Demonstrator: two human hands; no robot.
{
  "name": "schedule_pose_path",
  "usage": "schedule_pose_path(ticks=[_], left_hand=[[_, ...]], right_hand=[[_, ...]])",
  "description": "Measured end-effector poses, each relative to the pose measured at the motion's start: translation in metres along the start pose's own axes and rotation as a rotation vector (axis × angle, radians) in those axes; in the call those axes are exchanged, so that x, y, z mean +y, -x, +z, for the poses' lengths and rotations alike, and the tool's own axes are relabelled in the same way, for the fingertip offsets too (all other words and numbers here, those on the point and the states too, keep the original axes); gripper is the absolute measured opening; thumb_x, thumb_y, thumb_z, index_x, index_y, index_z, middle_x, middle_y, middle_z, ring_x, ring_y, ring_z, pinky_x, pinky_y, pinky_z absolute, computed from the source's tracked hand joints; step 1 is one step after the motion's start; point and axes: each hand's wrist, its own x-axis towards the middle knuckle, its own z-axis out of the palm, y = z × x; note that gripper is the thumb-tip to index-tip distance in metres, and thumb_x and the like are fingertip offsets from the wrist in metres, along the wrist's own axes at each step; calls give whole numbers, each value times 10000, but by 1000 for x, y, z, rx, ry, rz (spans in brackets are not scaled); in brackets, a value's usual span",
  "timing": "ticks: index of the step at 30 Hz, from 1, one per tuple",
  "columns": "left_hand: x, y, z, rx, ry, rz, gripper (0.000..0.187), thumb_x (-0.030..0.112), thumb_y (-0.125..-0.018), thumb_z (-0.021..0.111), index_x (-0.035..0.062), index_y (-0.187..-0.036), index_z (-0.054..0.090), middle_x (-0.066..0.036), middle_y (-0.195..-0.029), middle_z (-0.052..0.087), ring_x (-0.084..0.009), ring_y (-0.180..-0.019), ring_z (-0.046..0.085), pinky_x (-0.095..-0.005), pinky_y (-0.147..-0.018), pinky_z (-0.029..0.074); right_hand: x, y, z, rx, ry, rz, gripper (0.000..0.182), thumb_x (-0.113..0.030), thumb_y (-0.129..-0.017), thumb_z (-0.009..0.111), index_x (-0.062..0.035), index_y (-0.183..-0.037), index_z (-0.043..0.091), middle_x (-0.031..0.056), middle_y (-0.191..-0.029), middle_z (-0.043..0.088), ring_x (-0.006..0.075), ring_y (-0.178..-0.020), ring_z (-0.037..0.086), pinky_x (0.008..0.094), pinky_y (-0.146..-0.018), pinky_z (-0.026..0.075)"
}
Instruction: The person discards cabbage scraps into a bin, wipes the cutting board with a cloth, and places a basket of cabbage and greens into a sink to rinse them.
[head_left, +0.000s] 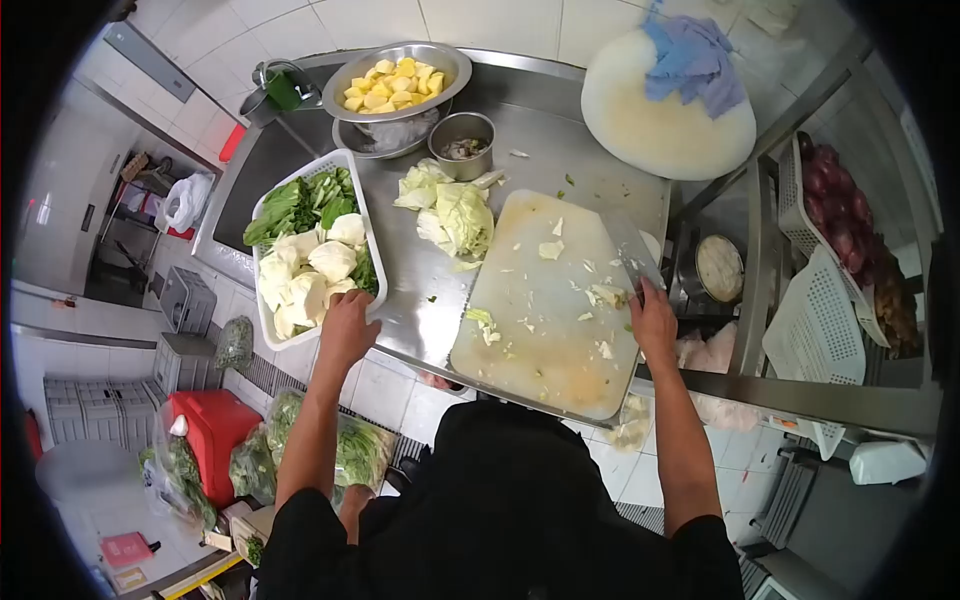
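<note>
My left hand [347,328] is at the near right corner of a white plastic basket [373,235], fingers curled over the rim beside the cabbage, thumb outside. Cut cabbage chunks [302,275] and leafy greens [305,205] fill the basket. My right hand [652,322] grips a broad-bladed kitchen knife [630,248] by its handle, the blade pointing away along the right edge of the cutting board [545,330]. Small cabbage scraps [605,295] are scattered over the board. Loose cabbage leaves [460,215] lie on the steel counter beyond the board's left corner.
Behind the basket, a steel bowl of yellow chunks [398,85] rests on another bowl, near a small steel pot [463,145]. A round white board [615,105] carries a blue cloth [690,62]. Shelves with red onions [835,190] stand right; bagged greens [360,450] lie on the floor.
</note>
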Motion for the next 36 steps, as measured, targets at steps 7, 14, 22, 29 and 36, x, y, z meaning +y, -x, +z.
schedule_pose_path(ticks=[7, 14, 22, 29, 36], left_hand=[[37, -147, 2, 238, 280, -27, 443, 359, -771, 638, 22, -1057, 613, -181, -1036, 612, -348, -963, 577, -421, -822, 460], [27, -268, 105, -319, 199, -233, 997, 748, -618, 563, 147, -1389, 369, -94, -1512, 168, -383, -1344, 243, -528, -1059, 259], [37, -182, 112, -57, 266, -137, 733, 547, -674, 671, 107, -1245, 537, -93, -1444, 318, -297, -1306, 322, -560, -1005, 293], [59, -135, 105, 26, 392, -199, 725, 449, -658, 728, 84, -1247, 517, -130, -1325, 456, -323, -1231, 403, -490, -985, 343], [52, -154, 90, -162, 439, -368, 920, 557, -603, 723, 128, -1358, 416, -147, -1347, 397, -385, -1225, 358, -542, -946, 350]], right_hand=[[4, -32, 11, 22, -20, -118, 391, -223, -839, 583, -106, -1210, 537, 161, -1059, 555, 351, -985, 547, 418, -822, 461], [-36, -14, -16, 103, -71, -158, 406, -267, -819, 619, -98, -1184, 568, 137, -1231, 477, 340, -1070, 504, 387, -897, 425], [-67, 40, 4, -138, -155, -78, 513, -283, -795, 641, -95, -1252, 506, 174, -1310, 428, 361, -1163, 464, 405, -931, 417], [-98, 28, 49, -156, -165, -124, 624, -305, -769, 677, -63, -1297, 448, 213, -1338, 387, 375, -1212, 414, 406, -997, 366], [-199, -3, 84, -269, -101, -415, 940, -414, -652, 770, -69, -1393, 305, 245, -1426, 215, 401, -1309, 256, 429, -1078, 257]])
